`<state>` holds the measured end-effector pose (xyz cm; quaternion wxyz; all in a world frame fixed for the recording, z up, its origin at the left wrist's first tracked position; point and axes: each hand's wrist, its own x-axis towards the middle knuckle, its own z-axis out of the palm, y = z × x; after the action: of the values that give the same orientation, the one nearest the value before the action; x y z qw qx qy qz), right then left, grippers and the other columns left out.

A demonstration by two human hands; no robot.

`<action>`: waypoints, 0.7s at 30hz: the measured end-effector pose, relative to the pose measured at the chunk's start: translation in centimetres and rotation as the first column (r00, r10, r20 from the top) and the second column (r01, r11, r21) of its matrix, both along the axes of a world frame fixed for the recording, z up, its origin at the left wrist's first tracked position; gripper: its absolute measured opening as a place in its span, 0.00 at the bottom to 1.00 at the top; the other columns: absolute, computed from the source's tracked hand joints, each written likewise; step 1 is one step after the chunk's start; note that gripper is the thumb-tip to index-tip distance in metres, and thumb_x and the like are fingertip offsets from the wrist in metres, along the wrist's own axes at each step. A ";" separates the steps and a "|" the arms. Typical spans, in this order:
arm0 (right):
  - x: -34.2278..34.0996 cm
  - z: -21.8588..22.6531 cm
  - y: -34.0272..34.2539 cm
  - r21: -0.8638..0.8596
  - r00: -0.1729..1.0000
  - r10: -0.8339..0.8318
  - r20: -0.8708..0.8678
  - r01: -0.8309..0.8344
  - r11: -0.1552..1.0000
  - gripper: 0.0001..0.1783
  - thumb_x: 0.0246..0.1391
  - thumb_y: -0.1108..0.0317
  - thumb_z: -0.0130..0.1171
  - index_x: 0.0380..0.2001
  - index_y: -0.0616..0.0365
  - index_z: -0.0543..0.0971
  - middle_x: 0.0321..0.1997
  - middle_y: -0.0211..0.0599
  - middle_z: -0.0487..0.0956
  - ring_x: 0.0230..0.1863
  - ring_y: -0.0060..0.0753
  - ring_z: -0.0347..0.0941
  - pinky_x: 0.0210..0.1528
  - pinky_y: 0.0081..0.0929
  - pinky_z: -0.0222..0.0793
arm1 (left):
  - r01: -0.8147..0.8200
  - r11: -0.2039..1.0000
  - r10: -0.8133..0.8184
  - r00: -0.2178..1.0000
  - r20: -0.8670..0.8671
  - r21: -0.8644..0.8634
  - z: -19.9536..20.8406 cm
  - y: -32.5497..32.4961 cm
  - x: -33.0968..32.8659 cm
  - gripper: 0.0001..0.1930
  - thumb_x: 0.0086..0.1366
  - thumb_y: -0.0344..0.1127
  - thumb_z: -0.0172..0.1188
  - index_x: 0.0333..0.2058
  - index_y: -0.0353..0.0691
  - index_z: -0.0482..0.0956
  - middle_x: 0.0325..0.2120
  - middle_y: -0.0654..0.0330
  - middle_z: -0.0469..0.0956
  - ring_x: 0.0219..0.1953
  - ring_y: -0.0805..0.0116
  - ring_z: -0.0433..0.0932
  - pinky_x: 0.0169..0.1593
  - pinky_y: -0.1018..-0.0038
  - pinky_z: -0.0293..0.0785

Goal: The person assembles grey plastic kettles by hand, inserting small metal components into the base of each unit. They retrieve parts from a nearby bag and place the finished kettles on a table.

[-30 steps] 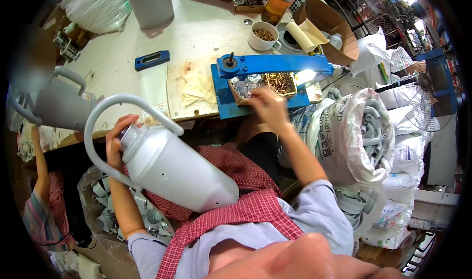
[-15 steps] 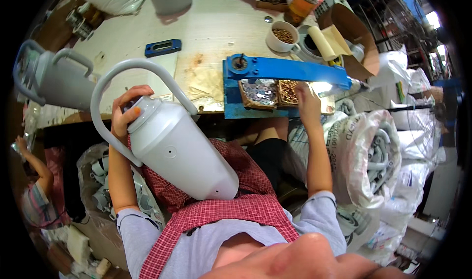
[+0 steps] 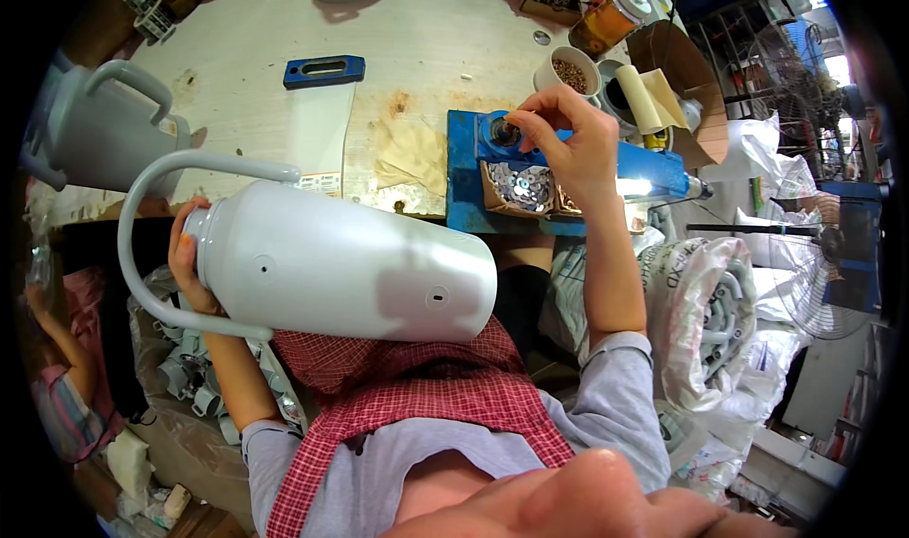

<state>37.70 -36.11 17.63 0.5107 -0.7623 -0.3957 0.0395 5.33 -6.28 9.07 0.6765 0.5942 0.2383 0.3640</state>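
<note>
A large pale grey pot (image 3: 350, 259) lies nearly level in front of me, its base toward the right, with two small holes in its side. Its long curved grey handle (image 3: 128, 225) arches around the neck end. My left hand (image 3: 187, 259) grips the neck; some fingers are hidden behind it. My right hand (image 3: 579, 145) is above a blue bench fixture (image 3: 653, 167), thumb and forefinger pinched together beside its round dark post (image 3: 502, 133). Anything between those fingertips is too small to name. Under that hand sits an open box of silver discs (image 3: 521, 189); a neighbouring box is mostly covered.
A second grey pot (image 3: 109, 126) stands at left. On the bench are a blue slotted block (image 3: 324, 72), a cream cloth (image 3: 409, 154) and a white cup (image 3: 557, 76) of brass pieces. A sack of grey handles (image 3: 720, 325) and a fan (image 3: 819, 263) are at right.
My right hand has moved left and up from the box of brass pieces to the fixture's post. The pot has turned from slanting to nearly level, and my left hand has shifted lower and leftward.
</note>
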 end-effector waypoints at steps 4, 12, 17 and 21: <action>0.2 1.1 0.5 -0.142 0.999 0.013 0.046 -0.006 0.990 0.09 0.52 0.71 0.68 0.29 0.63 0.78 0.22 0.35 0.80 0.19 0.22 0.76 0.23 0.20 0.69 | 0.059 0.974 -0.020 0.984 0.177 -0.218 0.0 -1.2 -1.2 0.27 0.67 0.50 0.48 0.56 0.34 0.69 0.55 0.55 0.71 0.56 0.57 0.73 0.59 0.61 0.72; -0.5 -1.9 -1.3 0.098 0.952 -0.112 0.287 0.087 0.991 0.10 0.49 0.75 0.68 0.36 0.62 0.82 0.28 0.35 0.81 0.26 0.25 0.77 0.29 0.22 0.72 | -0.132 0.908 0.251 0.931 0.264 -0.398 -0.3 -4.3 -1.6 0.25 0.68 0.48 0.46 0.57 0.37 0.70 0.54 0.58 0.72 0.57 0.58 0.72 0.60 0.59 0.71; -0.8 -7.8 -8.5 -0.262 0.914 0.147 0.378 -0.046 0.964 0.09 0.49 0.73 0.64 0.36 0.53 0.84 0.42 0.34 0.82 0.39 0.35 0.79 0.42 0.28 0.75 | -0.252 0.865 0.370 0.905 0.212 -0.433 -0.8 -3.9 -5.5 0.26 0.69 0.48 0.45 0.59 0.38 0.69 0.55 0.57 0.71 0.59 0.58 0.70 0.63 0.58 0.67; 1.1 -11.4 -8.7 -0.491 0.855 0.249 0.456 0.008 0.871 0.07 0.48 0.70 0.62 0.32 0.52 0.84 0.42 0.30 0.82 0.46 0.37 0.77 0.49 0.34 0.74 | -0.166 0.924 0.259 0.934 0.244 -0.345 -1.0 -3.5 -4.9 0.26 0.70 0.48 0.44 0.60 0.37 0.67 0.56 0.57 0.71 0.59 0.59 0.70 0.63 0.58 0.67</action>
<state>38.77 -44.82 6.22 0.1822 -0.8199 -0.5417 -0.0325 0.45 -9.73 8.07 0.7466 0.3887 0.2577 0.4745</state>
